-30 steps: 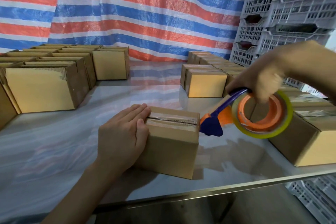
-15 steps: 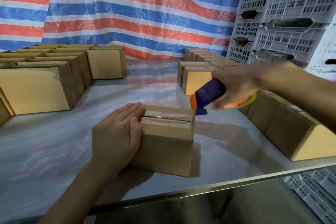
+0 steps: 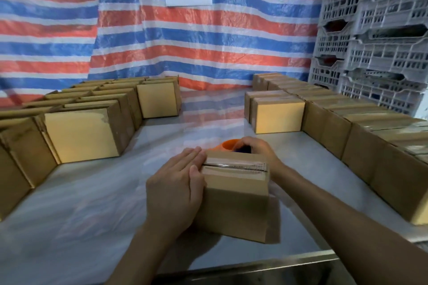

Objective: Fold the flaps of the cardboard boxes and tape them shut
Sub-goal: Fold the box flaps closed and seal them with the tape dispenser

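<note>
Right hand [image 3: 257, 148] dropped from mid-air to behind the cardboard box [image 3: 236, 194], fingers curled round the tape dispenser [image 3: 225, 144] at the box's far edge. Left hand [image 3: 176, 187] flat, fingers straight, pressing the box's left end. Box sits near the tabletop [image 3: 92, 203] front edge, in the open lane between left box rows [image 3: 85, 132] and right box rows [image 3: 361, 141].

Most of the tape dispenser [image 3: 225, 145] is hiding behind the box [image 3: 236, 194] and under the right grip [image 3: 257, 148] curling round it; only an orange rim and a dark patch are showing. The left grip [image 3: 176, 183] is covering the box's left end. The picture's edges are cutting off the left boxes [image 3: 20, 157], the right boxes [image 3: 405, 169] and the crates [image 3: 382, 30].
</note>
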